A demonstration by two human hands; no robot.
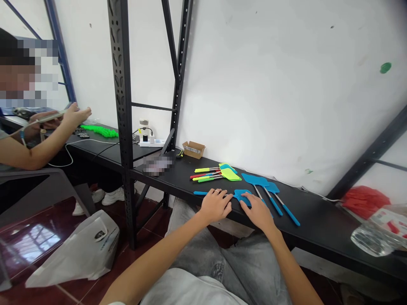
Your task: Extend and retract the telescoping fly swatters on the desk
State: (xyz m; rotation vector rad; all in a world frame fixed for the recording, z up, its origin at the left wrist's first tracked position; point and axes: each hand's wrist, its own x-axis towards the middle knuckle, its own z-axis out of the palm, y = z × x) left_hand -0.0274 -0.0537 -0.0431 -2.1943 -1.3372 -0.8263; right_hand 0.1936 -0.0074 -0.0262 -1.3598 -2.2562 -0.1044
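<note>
A blue fly swatter (201, 193) lies crosswise at the front edge of the black table, its handle pointing left. My left hand (216, 205) rests over its shaft, fingers spread. On its blue head lie the fingers of my right hand (257, 211), apart from the thumb. Behind my left hand is a group of yellow, green, red and blue swatters (231, 174), handles to the left. Several blue swatters (254, 179) lie beside and behind my right hand, their handles angled toward the front right.
A small cardboard box (193, 150) stands by the wall. Red plastic (365, 201) and a clear package (372, 238) are at the right. A black upright post (122, 127) rises at left. Beyond it, a seated person (32, 150) holds a device. A white bag (79, 250) is on the floor.
</note>
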